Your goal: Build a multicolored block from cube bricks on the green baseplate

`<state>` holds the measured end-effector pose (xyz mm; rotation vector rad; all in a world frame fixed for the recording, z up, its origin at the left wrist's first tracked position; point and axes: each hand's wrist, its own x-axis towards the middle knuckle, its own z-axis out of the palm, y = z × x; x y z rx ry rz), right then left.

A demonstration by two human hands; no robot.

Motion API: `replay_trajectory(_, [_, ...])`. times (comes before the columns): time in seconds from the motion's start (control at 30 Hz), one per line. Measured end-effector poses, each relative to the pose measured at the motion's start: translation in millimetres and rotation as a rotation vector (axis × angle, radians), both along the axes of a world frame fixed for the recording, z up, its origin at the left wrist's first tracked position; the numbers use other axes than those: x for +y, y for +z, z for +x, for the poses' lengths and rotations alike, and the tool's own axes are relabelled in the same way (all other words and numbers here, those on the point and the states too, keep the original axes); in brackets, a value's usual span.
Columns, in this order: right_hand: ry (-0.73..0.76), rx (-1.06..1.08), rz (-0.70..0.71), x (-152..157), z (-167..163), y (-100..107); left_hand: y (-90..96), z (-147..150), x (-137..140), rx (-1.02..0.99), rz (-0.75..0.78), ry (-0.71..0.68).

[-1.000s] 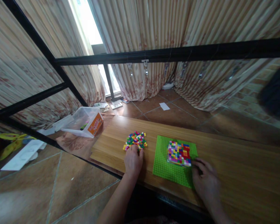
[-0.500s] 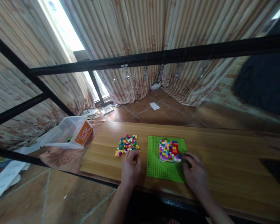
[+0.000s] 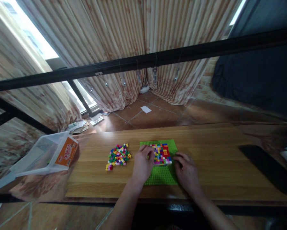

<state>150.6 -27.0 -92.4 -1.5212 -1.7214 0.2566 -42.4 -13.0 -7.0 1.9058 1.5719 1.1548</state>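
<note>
Your forearms reach over the near edge of the wood-topped counter (image 3: 93,183), both hands working at a green studded baseplate (image 3: 161,179). Your right hand (image 3: 186,172) is at the plate's right side, fingers bent and grip nearly closed, the fingertips just beside a square mosaic of small colored bricks (image 3: 161,156); whether they pinch a brick cannot be told. Your left hand (image 3: 142,164) arches over the mosaic's left edge, its grip drawn in, fingertips turned down and partly hidden, so any brick between them cannot be made out. The mosaic sits on the plate between your hands, a red patch toward its right side. To the left, well apart from the plate, loose bricks (image 3: 119,155) lie heaped on the counter, while a flat black object (image 3: 268,169) lies at the far right. Beyond the counter's left end rests a clear plastic bin (image 3: 41,155) with an orange label (image 3: 67,152). Farther off, papers (image 3: 77,126) and a single white sheet (image 3: 146,109) lie on the tiled floor (image 3: 120,115). A black rail (image 3: 124,64) crosses before striped, flowered curtains (image 3: 117,35).
</note>
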Motion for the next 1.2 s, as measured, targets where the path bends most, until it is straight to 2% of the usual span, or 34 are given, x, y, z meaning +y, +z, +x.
replay_trajectory(0.27, [0.008,0.011,0.022,0.2,0.4,-0.9,2.8,4.9,14.9,0.328,-0.086,0.006])
replay_trajectory(0.43, [0.007,0.000,0.029,0.3,0.1,-2.0,2.6,8.1,17.6,0.398,-0.082,0.000])
replay_trajectory(0.7, [0.016,-0.003,0.031,0.8,0.8,-2.6,-2.9,9.8,18.5,0.354,-0.047,0.027])
replay_trajectory(0.93, [0.013,-0.002,0.028,1.1,1.0,-3.0,-0.6,10.6,12.8,0.260,-0.032,0.054])
replay_trajectory(1.2, [0.007,0.004,0.027,0.4,0.4,-1.6,-3.5,16.2,16.2,0.128,-0.045,0.148])
